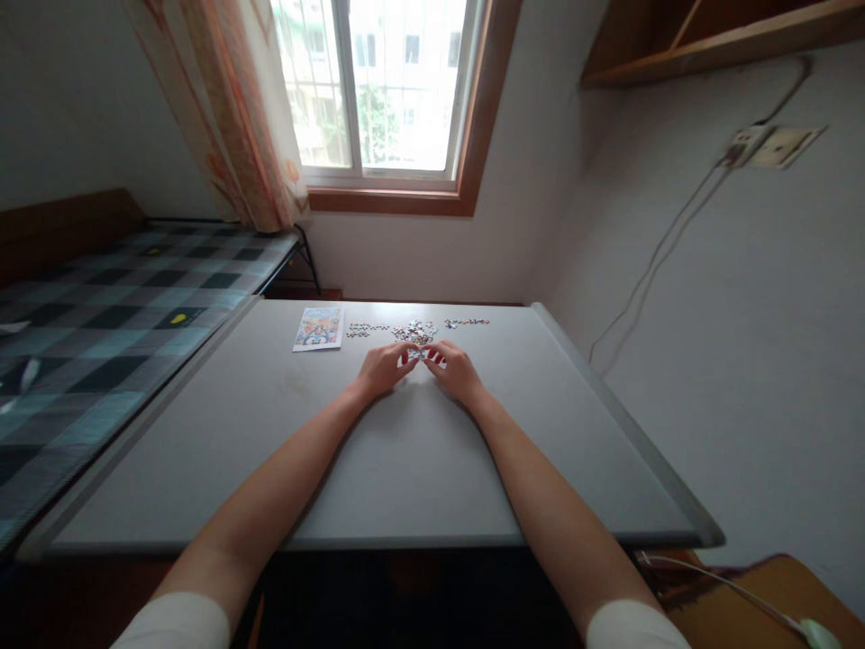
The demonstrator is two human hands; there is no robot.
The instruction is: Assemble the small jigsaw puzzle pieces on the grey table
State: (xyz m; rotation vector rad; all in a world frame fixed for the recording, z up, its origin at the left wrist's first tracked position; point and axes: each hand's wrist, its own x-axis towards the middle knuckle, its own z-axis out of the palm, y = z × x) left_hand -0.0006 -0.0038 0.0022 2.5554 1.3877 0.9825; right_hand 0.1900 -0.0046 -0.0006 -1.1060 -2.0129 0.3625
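Observation:
My left hand (384, 370) and my right hand (458, 370) meet near the far middle of the grey-white table (412, 469). Between their fingertips are small jigsaw puzzle pieces (419, 353), pinched from both sides; how many, and whether they are joined, is too small to tell. Just beyond the fingers lies a loose pile of puzzle pieces (414, 332), partly hidden by my hands. To its left, more pieces are laid out in short rows (365, 327). Another thin row of pieces (468, 322) lies to its right. A colourful printed picture sheet (319, 329) lies flat left of the rows.
A bed with a checked cover (203, 270) stands along the table's left side. Behind the table are a window (398, 90) and a patterned curtain (236, 117). On the right wall, a cable (649, 270) hangs from a socket (777, 146).

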